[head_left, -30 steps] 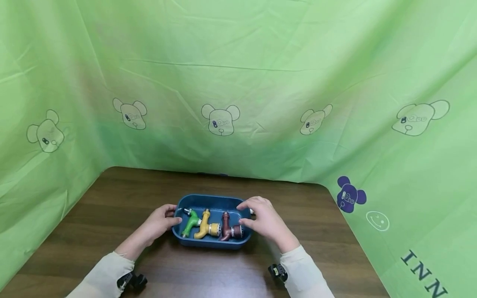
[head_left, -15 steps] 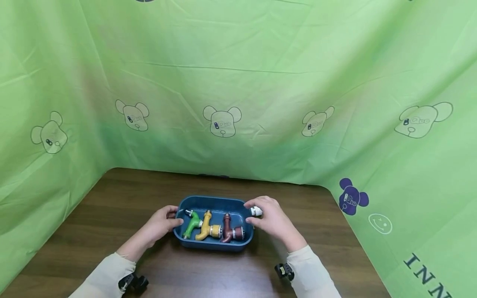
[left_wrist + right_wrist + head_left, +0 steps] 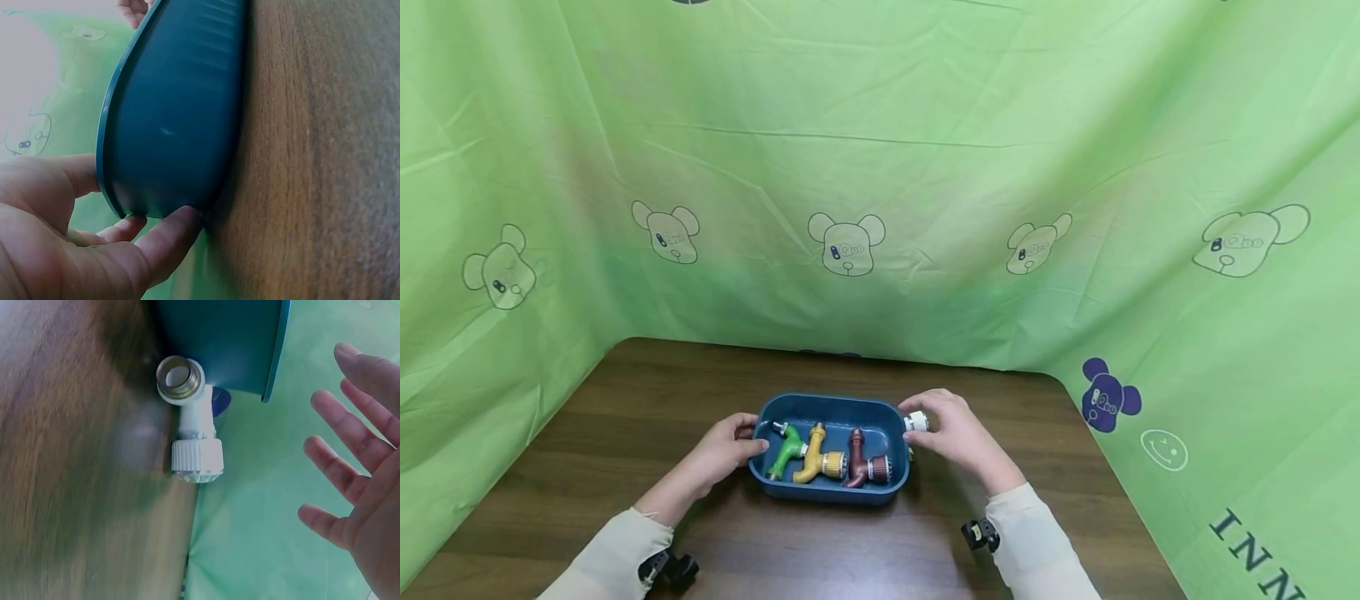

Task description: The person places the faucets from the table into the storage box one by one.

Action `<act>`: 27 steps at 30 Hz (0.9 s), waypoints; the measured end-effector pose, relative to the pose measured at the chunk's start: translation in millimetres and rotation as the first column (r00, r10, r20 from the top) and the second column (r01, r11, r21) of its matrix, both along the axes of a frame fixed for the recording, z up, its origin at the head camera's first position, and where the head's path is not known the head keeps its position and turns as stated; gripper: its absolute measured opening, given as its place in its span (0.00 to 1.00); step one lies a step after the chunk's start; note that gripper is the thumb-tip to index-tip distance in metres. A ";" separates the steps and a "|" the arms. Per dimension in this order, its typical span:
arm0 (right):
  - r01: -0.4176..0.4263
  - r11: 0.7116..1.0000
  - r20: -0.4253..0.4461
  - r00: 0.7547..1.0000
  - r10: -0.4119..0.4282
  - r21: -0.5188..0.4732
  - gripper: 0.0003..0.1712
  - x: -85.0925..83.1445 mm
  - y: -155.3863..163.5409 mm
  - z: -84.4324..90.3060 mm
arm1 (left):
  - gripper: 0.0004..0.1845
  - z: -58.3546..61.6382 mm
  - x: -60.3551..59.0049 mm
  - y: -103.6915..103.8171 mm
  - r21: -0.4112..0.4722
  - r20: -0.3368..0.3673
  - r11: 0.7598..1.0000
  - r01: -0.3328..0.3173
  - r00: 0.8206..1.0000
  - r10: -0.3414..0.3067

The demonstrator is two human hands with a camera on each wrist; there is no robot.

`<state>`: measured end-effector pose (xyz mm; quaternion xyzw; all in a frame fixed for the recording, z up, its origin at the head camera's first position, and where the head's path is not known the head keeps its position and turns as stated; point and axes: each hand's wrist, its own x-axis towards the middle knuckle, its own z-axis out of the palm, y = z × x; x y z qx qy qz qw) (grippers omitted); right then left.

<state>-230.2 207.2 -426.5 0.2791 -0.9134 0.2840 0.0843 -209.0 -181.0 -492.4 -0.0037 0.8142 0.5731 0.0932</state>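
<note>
A blue plastic tub [image 3: 831, 407] stands on the table with three faucets lying inside: green [image 3: 787, 450], yellow [image 3: 812, 458] and dark red [image 3: 856, 457]. My left hand [image 3: 725, 452] grips the tub's left end, thumb over the rim and other fingers against the outer wall [image 3: 169, 112]. Outside the right end lies a white faucet [image 3: 197, 425] on the table, its ribbed knob pointing away from the tub. Over this faucet hovers my right hand [image 3: 953, 429], its spread fingers [image 3: 340, 419] apart from it in the right wrist view. In the head view the hand partly hides it.
The brown wooden table [image 3: 820, 558] carries the tub near its middle. Green printed cloth [image 3: 865, 167] hangs behind the table and along both sides. Black wrist mounts [image 3: 668, 569] sit on both sleeves.
My right hand has moved right, away from the tub's rim, and more of the white faucet shows. The left hand keeps its hold, and the tub stays in place.
</note>
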 end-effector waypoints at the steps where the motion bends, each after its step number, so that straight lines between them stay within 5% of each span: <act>1: -0.004 1.000 0.002 1.000 0.004 -0.002 0.23 -0.8 0.9 0.4 | 0.30 -0.1 -0.2 0.1 -0.001 -0.001 1.000 0.001 1.000 -0.001; 27: -0.011 1.000 0.111 0.994 0.010 0.006 0.24 -29.3 21.9 -10.7 | 0.29 5.3 2.0 2.9 -0.009 0.005 1.000 0.004 1.000 -0.004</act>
